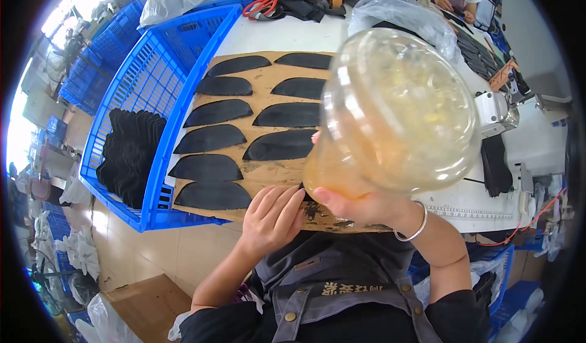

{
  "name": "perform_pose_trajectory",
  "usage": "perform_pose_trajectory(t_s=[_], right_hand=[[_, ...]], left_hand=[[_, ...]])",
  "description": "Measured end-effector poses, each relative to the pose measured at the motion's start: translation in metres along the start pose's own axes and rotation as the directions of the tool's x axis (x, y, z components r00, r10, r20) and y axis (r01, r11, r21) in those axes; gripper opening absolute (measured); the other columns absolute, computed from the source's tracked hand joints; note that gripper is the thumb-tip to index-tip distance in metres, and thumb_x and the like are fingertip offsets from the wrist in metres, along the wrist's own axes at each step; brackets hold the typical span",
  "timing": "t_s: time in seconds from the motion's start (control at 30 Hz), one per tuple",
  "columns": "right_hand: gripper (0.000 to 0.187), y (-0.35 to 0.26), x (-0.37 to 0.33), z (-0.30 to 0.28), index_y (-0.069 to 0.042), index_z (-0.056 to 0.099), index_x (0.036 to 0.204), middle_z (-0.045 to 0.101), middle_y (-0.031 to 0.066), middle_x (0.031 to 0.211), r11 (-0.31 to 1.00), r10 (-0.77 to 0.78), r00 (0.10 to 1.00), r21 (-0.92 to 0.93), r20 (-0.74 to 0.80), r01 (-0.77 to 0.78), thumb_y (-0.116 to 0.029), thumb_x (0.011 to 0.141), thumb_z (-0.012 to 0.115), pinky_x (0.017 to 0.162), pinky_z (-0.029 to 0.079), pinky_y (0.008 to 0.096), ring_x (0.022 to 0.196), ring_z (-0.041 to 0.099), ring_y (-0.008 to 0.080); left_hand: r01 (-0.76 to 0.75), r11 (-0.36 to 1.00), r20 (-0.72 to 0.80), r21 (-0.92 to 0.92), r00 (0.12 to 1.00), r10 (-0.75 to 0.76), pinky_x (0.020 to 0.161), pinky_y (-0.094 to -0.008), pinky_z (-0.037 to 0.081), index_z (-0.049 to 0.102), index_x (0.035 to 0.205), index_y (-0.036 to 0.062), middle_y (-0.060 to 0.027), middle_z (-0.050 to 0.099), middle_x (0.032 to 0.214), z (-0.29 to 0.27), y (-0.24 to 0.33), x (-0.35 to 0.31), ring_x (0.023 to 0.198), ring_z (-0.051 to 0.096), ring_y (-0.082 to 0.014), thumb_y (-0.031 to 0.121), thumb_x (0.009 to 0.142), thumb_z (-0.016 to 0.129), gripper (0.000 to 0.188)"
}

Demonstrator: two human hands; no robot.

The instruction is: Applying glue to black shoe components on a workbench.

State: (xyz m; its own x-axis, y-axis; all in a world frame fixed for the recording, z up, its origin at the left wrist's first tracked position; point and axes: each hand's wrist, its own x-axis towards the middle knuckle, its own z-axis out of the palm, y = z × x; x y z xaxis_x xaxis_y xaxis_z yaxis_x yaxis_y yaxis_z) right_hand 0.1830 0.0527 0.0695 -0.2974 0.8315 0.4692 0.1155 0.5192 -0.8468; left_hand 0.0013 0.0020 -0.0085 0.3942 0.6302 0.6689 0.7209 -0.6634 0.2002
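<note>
My right hand (360, 208) is wrapped round a large clear plastic bottle (400, 111) with yellowish liquid in it. The bottle is raised and tilted, its round base toward me, and it hides part of the board behind it. My left hand (273, 216) rests at the near edge of a brown cardboard sheet (259, 120), fingers pressed together; a dark bit shows at the fingertips, too small to name. Several black half-moon pieces (212, 195) lie in two columns on the cardboard, some of them partly covered by the bottle.
On the left, a blue plastic crate (162, 153) holds a stack of wavy black pieces (128, 160). Red-handled scissors (261, 6) and black cloth lie at the back. A ruler (470, 213) and a sewing machine (497, 111) are at right. Another person's hands (445, 4) show far off.
</note>
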Motion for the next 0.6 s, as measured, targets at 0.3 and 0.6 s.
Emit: perform_pose_trajectory(t_s=[0.3, 0.6], right_hand=[[0.063, 0.012, 0.002, -0.001, -0.001, 0.052, 0.112, 0.055, 0.0123, 0.11, 0.687, -0.292, 0.907, -0.593, 0.304, 0.42, -0.03, 0.063, 0.079, 0.082, 0.046, 0.0386, 0.096, 0.057, 0.0271], [0.051, 0.013, -0.009, -0.037, -0.001, 0.052, 0.119, 0.056, 0.0126, 0.114, 0.814, -0.193, 0.956, -0.509, 0.219, 0.281, -0.014, 0.072, 0.069, 0.087, 0.046, 0.0353, 0.102, 0.056, 0.0237]], left_hand=[[0.044, 0.999, 0.085, 0.011, 0.995, -0.044, 0.083, -0.0366, 0.046, 0.058, 0.099, -0.0006, -0.0091, 0.061, 0.097, -0.007, 0.002, 0.002, 0.09, 0.057, -0.0229, 0.006, 0.068, 0.065, 0.033], [0.059, 0.998, 0.059, -0.02, 0.997, -0.058, 0.085, -0.0362, 0.044, 0.058, 0.103, 0.0016, -0.0077, 0.061, 0.099, -0.003, 0.001, 0.006, 0.091, 0.056, -0.0219, 0.007, 0.068, 0.065, 0.036]])
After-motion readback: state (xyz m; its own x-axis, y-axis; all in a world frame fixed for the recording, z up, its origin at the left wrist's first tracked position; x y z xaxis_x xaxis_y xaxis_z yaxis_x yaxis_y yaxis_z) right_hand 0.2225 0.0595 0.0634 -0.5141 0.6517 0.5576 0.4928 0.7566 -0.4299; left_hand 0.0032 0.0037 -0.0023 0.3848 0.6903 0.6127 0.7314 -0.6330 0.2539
